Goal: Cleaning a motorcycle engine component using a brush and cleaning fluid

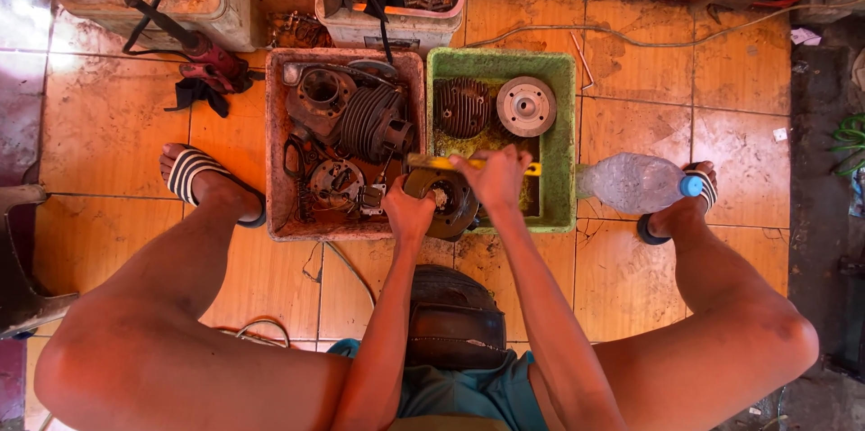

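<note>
both hands [450, 192] on round part [448, 201] (yellow-handled tool [468, 163])

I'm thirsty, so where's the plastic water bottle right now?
In the head view, the plastic water bottle lies on its side on the tiled floor, between the green tray and the person's right foot.

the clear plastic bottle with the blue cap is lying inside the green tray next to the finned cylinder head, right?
Not quite. In the head view the clear plastic bottle with the blue cap lies on the tiled floor just outside the green tray, against the person's sandalled foot. The finned cylinder head is indeed inside the tray.
</note>
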